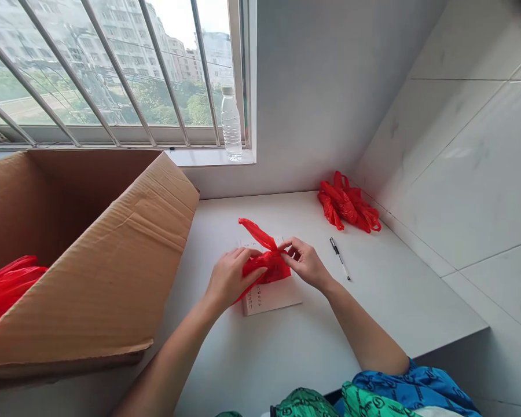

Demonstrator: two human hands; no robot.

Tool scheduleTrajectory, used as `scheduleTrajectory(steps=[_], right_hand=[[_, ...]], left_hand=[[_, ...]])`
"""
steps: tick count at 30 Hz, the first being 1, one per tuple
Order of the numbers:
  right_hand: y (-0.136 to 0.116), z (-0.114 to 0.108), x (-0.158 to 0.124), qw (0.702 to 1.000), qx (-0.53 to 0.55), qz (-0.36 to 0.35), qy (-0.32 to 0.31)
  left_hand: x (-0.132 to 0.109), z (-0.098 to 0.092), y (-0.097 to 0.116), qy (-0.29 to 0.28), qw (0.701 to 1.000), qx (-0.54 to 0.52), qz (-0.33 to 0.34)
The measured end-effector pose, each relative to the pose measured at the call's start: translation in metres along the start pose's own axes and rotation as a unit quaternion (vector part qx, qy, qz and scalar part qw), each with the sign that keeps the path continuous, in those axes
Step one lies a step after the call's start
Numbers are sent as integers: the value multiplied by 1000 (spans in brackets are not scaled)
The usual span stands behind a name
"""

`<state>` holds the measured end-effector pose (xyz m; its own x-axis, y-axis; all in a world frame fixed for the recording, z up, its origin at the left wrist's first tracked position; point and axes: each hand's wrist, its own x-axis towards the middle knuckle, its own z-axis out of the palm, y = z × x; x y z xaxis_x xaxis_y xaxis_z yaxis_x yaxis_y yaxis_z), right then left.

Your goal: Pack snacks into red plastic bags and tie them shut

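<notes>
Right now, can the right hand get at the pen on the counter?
Likely yes: the right hand is close to the pen, with only white countertop between. Its fingers pinch the red plastic bag, though, and would have to let go first.

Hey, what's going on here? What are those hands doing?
Two hands hold a red plastic bag: the left hand grips it and the right hand pinches it, just above a small paper card on a white counter. A pile of red bags and a pen lie nearby. A cardboard box sits to the left, and a water bottle stands on the window ledge.
</notes>
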<state>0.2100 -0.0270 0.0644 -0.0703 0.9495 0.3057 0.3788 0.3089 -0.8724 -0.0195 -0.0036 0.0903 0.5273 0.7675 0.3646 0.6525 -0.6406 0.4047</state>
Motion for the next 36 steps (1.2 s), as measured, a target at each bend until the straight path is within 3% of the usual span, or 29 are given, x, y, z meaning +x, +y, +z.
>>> scheduleTrajectory(steps=[4, 8, 13, 16, 19, 23, 26, 29, 33, 36], right_hand=[[-6, 3, -4, 1000, -7, -21, -13], [-4, -1, -2, 998, -38, -29, 29], [10, -26, 1, 991, -26, 37, 129], [10, -32, 1, 995, -43, 45, 78], [1, -25, -1, 996, -89, 7, 30], [-8, -6, -3, 984, -168, -34, 48], [-4, 2, -3, 973, -216, -70, 44], [2, -3, -2, 975, -206, -71, 41], [8, -17, 0, 973, -155, -19, 167], [6, -19, -1, 974, -118, 1, 191]], left_hand=[[5, 8, -1, 39, 999, -7, 17], [11, 4, -8, 80, 997, -13, 5], [5, -12, -33, 162, 977, -70, -119], [0, -12, -36, 152, 973, -94, -149], [-1, -8, -23, 105, 990, -63, -75], [9, 0, -6, 43, 997, 47, 53], [15, 4, -10, 34, 993, 73, 83], [12, 5, -23, 76, 996, 40, 16], [2, -1, -37, 166, 975, -56, -133], [1, -6, -31, 163, 968, -93, -166]])
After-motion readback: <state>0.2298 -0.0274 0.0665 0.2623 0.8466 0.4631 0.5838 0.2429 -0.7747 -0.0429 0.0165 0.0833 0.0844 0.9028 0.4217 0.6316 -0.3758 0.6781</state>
